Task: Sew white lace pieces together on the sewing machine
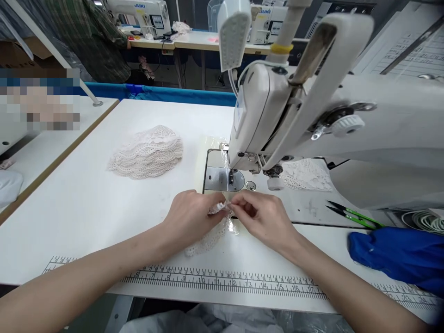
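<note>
Both hands meet on a small white lace piece (211, 233) lying on the white sewing table (86, 208), just in front of the needle plate (222, 178). My left hand (192, 215) curls over its left side and grips it. My right hand (262, 215) pinches its upper edge with thumb and forefinger. The lace's lower part trails out below my left hand toward the printed ruler (225, 280). The white sewing machine (312, 120) rises right behind the hands, its presser foot (231, 178) a little beyond the fingertips.
A stack of lace pieces (147, 152) sits at left centre of the table. More lace (307, 175) lies under the machine arm. Green-handled snips (354, 215) and blue cloth (398, 254) lie at right. Another person in a plaid shirt (100, 37) stands at far benches with other machines.
</note>
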Demonstrator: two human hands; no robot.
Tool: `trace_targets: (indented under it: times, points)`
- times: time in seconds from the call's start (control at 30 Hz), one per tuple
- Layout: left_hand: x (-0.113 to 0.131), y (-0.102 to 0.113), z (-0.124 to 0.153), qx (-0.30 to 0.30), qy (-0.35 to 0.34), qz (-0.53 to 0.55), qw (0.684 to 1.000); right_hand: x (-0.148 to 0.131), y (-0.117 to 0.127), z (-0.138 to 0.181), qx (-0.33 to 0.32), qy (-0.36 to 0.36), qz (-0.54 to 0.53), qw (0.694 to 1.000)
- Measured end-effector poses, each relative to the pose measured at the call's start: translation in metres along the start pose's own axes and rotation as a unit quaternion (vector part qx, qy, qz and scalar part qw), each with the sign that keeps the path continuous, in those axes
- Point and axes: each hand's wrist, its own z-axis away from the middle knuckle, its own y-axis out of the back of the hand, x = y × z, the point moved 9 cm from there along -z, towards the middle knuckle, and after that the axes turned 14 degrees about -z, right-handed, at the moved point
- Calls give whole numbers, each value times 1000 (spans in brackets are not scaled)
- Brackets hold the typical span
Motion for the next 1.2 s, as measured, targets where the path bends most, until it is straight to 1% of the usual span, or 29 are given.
trace_targets:
  times: [0.07,0.13,0.23,0.3,0.37,0.4,0.47,0.53,0.57,0.63,0.7,0.73,0.8,0.93,1.03,1.2]
  points:
    - [-1,3,-1,33,5,-23,999,7,1,-4,11,-23,39,999]
    - [3,13,0,93,-14,-49,994,9,2,-6,24,-30,80,996]
    - [22,26,9,182,-90,-118,972,11,5,-9,43,-32,117,992]
    - [37,28,18,211,-145,-161,953,13,6,-10,47,-38,112,992]
    - [49,25,25,214,-181,-188,941,18,7,-12,49,-53,99,992]
    - [51,22,27,205,-188,-196,940,20,8,-12,50,-62,96,992]
    - [53,18,28,185,-189,-201,943,24,10,-12,57,-71,100,991]
    - [51,16,26,170,-184,-197,948,22,12,-11,60,-54,116,990]
    - [50,16,25,167,-181,-195,949,19,12,-10,60,-31,131,989]
    - [47,16,22,169,-179,-191,950,7,12,-6,62,38,177,982]
    - [44,16,18,173,-178,-190,950,-6,10,0,62,105,235,964]
    - [43,16,16,175,-178,-191,949,-10,9,3,61,127,264,954]
    - [42,16,13,177,-175,-196,948,-15,7,7,57,150,314,936]
    - [41,15,10,182,-172,-208,946,-22,2,10,52,177,369,911]
    - [40,16,8,184,-171,-204,946,-23,0,10,45,180,376,908]
    - [38,15,5,181,-170,-210,946,-18,-1,10,38,164,384,908]
